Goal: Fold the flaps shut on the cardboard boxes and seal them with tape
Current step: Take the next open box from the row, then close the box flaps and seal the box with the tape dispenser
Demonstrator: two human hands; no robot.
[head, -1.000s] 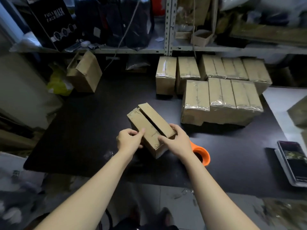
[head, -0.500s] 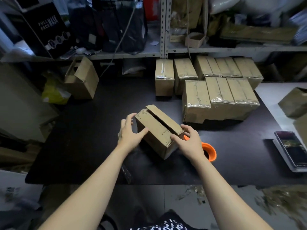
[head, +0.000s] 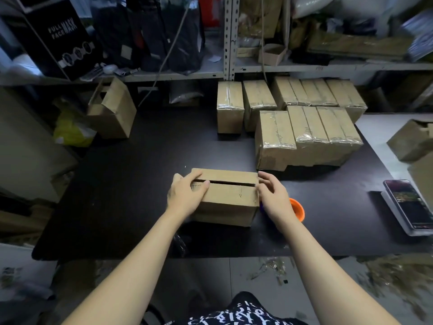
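A small brown cardboard box [head: 228,200] lies flat on the black table [head: 121,191], its long side toward me. Its two top flaps are folded down with a narrow dark gap between them. My left hand [head: 186,198] grips the box's left end, thumb lying across the flap seam. My right hand [head: 273,197] presses against the right end with fingers spread. An orange tape roll [head: 298,208] lies on the table just right of my right hand, partly hidden by it.
Several taped boxes [head: 304,127] are stacked at the back right of the table. An open cardboard box [head: 112,109] sits at the back left beside a yellow bag [head: 70,130]. A phone [head: 410,205] rests at the right edge. Cluttered shelves [head: 225,71] run behind.
The box has been turned from a diagonal tilt to lie square and flat in front of me. Both hands shifted to its two ends.
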